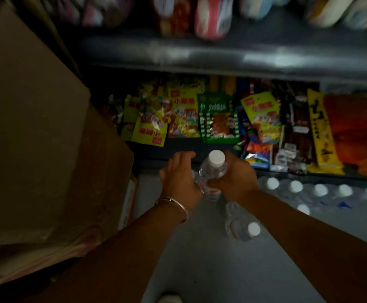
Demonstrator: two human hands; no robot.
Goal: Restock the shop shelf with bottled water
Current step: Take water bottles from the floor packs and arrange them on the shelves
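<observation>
Both hands meet over a clear plastic water bottle with a white screw cap, held upright in front of the lowest snack shelf, above the grey floor. The right hand has its fingers curled round the bottle's shoulder and body, clamped on it; the left hand, with a thin silver bangle on its wrist, lies against the bottle's other side, but blur hides whether its fingers close on it — I cannot tell. A second clear bottle with a white cap shows just under the right forearm, tilted, its support hidden. To the right, a row of white-capped bottles in a plastic-wrapped pack sits on the floor. Behind the hands, bright yellow and green snack packets fill the dark metal shelf — and a large brown cardboard box stands at the left.
</observation>
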